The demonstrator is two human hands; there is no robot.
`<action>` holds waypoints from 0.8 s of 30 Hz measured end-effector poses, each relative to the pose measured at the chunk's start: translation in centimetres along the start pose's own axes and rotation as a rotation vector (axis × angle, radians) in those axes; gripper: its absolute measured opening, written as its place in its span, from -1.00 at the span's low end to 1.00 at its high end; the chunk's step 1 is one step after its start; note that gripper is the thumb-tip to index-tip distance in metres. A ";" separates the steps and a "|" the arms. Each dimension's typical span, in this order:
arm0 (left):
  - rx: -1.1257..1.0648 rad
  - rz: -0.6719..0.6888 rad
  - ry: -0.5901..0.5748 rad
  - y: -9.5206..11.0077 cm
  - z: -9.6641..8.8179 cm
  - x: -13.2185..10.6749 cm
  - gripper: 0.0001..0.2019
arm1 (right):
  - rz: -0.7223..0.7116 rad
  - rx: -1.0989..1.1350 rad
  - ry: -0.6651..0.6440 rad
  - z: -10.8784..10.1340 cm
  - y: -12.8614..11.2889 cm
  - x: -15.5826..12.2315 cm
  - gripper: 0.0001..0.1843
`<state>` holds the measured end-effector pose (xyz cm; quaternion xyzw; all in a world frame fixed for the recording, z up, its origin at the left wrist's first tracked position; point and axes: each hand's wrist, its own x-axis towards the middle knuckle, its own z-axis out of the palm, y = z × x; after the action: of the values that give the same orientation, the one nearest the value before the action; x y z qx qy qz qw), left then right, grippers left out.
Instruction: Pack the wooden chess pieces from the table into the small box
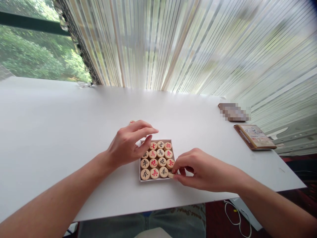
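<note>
Round wooden Chinese chess pieces [153,163] with red and black characters sit in rows in a shallow white box [156,180] on the table. My right hand [195,170] pinches a chess piece [171,175] at the box's near right corner; the piece is tilted and its face is hidden. Over the far left part of the box hovers my left hand [131,140], fingers apart and holding nothing, covering some pieces. Just beyond that hand lies a loose chess piece with a red character [132,122], partly hidden by the knuckles.
A white table [61,132] runs up to a striped curtain [148,43] and a window at the left. On the right side lie a brown box with a printed lid [256,137] and a blurred flat item [234,112]. A white cable [239,218] hangs below the table edge.
</note>
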<state>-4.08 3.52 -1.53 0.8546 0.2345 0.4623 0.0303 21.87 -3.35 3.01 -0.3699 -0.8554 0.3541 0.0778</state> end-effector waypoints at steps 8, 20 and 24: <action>0.011 -0.014 -0.011 0.2 -0.1 0.1 -0.77 | -0.053 -0.246 0.109 1.5 -0.2 -0.7 -0.85; 0.022 -0.004 -0.018 0.2 0.0 0.1 -0.78 | -0.045 -0.337 0.112 2.2 -0.2 -1.3 -0.82; 0.021 -0.009 -0.021 0.1 0.0 0.1 -0.78 | 0.000 -0.382 0.066 2.0 -0.4 -0.9 -0.82</action>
<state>-4.02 3.45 -1.39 0.8586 0.2427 0.4507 0.0256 21.53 -5.30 1.87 -0.3893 -0.9040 0.1732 0.0342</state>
